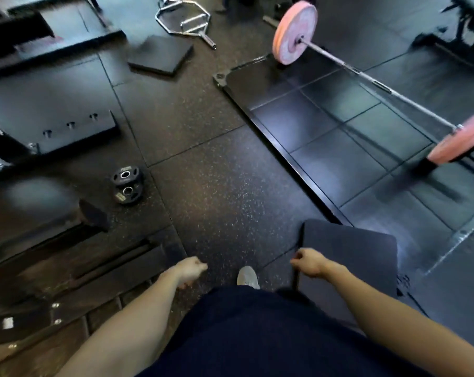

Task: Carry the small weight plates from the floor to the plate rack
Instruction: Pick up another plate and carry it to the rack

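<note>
While small weight plates (126,184) sit stacked on floor (216,191) ahead-left, w/ left hand (190,269) & right hand (307,262) loosely curled, empty, we risk tripping on pad (350,257) underfoot.

Two small black weight plates (125,185), one barbell (366,77) with perhaps two pink plates (294,32), two loose mats (161,54).

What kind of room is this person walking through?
Most likely a gym's free-weight area: a barbell loaded with pink plates, a chrome hex bar, and two small black weight plates on speckled rubber flooring.
</note>
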Available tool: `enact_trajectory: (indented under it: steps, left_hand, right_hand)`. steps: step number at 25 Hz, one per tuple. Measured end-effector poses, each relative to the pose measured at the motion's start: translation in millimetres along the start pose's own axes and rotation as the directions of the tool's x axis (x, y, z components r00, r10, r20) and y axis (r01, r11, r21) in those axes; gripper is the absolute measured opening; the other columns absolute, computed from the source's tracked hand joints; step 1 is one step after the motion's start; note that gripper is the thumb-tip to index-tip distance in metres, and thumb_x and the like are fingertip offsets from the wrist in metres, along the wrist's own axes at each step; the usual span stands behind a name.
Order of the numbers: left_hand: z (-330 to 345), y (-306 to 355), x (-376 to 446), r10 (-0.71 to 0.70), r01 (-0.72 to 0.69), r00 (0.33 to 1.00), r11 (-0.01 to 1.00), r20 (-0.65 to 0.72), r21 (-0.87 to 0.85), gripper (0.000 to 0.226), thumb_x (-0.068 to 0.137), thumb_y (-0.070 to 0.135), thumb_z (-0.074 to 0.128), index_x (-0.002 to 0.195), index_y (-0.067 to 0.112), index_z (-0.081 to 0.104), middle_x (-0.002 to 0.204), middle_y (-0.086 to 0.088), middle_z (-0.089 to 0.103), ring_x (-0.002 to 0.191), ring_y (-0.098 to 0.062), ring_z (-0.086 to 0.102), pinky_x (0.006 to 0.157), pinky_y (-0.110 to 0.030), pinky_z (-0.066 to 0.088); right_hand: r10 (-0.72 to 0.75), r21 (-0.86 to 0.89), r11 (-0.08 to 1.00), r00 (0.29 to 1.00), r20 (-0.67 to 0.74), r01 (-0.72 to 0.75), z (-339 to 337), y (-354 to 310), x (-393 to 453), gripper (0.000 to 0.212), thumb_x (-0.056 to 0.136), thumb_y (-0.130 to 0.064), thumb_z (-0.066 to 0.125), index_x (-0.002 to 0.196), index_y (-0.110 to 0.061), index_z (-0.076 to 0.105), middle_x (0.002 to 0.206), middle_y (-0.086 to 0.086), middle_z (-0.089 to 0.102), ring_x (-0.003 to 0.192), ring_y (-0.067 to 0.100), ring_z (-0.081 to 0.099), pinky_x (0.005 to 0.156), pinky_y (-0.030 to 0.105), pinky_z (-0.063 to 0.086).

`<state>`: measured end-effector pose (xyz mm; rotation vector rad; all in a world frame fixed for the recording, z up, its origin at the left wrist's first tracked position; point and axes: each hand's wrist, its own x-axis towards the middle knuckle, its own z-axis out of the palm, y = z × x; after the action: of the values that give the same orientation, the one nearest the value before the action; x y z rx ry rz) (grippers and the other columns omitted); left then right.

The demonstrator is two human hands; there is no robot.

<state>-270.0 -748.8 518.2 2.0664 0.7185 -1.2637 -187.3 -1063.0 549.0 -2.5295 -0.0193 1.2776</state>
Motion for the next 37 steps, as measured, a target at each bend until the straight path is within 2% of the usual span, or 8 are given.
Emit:
enact_trajectory:
  steps: [4,12,16,20,24,29,34,37]
  left_hand:
    - [-100.9,69.4,32.5,0.03,-0.052,0.991,0.985,-0.132,-0.163,0.034,0.098,0.047,0.041,0.119,0.022,0.051,0.119,-0.006,0.056,0.103,-0.025,0.058,0.078,-0.035,0.046]
    - [-216.2,98.7,108.3,-0.083,0.017,0.985,0.918,-0.15,-0.396,0.025,0.098,0.041,0.047,0.113,0.024,0.057,0.107,-0.001,0.061,0.097,-0.019,0.061,0.088,-0.036,0.052]
    - [-299.2,89.6,128.6,-0.22,0.087,0.958,0.834,-0.183,-0.545,0.024,0.097,0.041,0.047,0.109,0.024,0.059,0.107,-0.002,0.062,0.098,-0.021,0.061,0.082,-0.035,0.047]
    - [-368.1,62.4,139.0,-0.349,0.115,0.924,0.64,-0.154,-0.76,0.019,0.096,0.04,0.048,0.1,0.025,0.058,0.104,-0.003,0.06,0.099,-0.024,0.059,0.083,-0.038,0.048]
    - [-406.9,25.1,166.7,-0.457,0.141,0.884,0.461,-0.099,-0.876,0.017,0.093,0.04,0.052,0.092,0.025,0.057,0.103,-0.003,0.063,0.089,-0.02,0.06,0.079,-0.036,0.052]
    - [-483.9,-58.3,212.1,-0.44,0.177,0.897,0.427,-0.033,-0.887,0.021,0.093,0.039,0.048,0.102,0.021,0.054,0.102,-0.009,0.064,0.074,-0.02,0.055,0.053,-0.026,0.042]
    - [-575.6,-134.1,244.8,-0.433,0.202,0.901,0.423,-0.001,-0.883,0.018,0.091,0.036,0.049,0.087,0.02,0.054,0.09,-0.008,0.062,0.085,-0.028,0.061,0.073,-0.034,0.048]
    - [-617.3,-180.7,298.2,-0.431,0.241,0.902,0.421,0.041,-0.875,0.026,0.092,0.037,0.049,0.102,0.016,0.059,0.108,-0.013,0.066,0.106,-0.033,0.061,0.093,-0.041,0.049]
  right_hand:
    - [-0.081,0.052,0.995,0.994,-0.079,0.085,-91.8,-76.0,76.3,0.016,0.09,-0.026,0.057,0.097,-0.013,0.063,0.11,0.008,0.067,0.102,0.024,0.06,0.088,0.033,0.045]
    - [-0.17,-0.195,0.956,0.957,0.236,0.218,-181.9,-227.1,233.6,0.028,0.091,-0.025,0.056,0.112,-0.008,0.061,0.121,0.013,0.061,0.103,0.023,0.056,0.093,0.036,0.045]
    - [-0.22,-0.376,0.857,0.91,0.351,0.352,-240.4,-325.1,302.9,0.012,0.093,-0.024,0.051,0.087,-0.015,0.056,0.1,0.009,0.057,0.09,0.022,0.054,0.074,0.031,0.042]
    - [-0.272,-0.455,0.773,0.879,0.392,0.443,-281.6,-451.8,356.0,0.012,0.093,-0.026,0.054,0.096,-0.014,0.054,0.099,0.006,0.057,0.086,0.02,0.052,0.074,0.032,0.042]
    - [-0.308,-0.51,0.689,0.845,0.438,0.515,-274.6,-565.6,401.1,0.023,0.093,-0.028,0.055,0.107,-0.011,0.059,0.116,0.009,0.063,0.095,0.021,0.055,0.082,0.033,0.044]
    - [-0.268,-0.57,0.654,0.856,0.442,0.498,-233.7,-686.1,452.6,0.03,0.092,-0.029,0.057,0.111,-0.008,0.062,0.12,0.011,0.064,0.109,0.027,0.059,0.089,0.034,0.046]
    - [-0.216,-0.531,0.732,0.884,0.414,0.427,-197.9,-783.1,486.4,0.027,0.091,-0.031,0.058,0.108,-0.011,0.063,0.116,0.012,0.065,0.104,0.026,0.06,0.087,0.032,0.045]
    - [-0.196,-0.489,0.769,0.88,0.432,0.411,-160.5,-829.1,528.9,0.017,0.092,-0.032,0.056,0.098,-0.017,0.06,0.111,0.011,0.065,0.096,0.025,0.058,0.08,0.03,0.042]
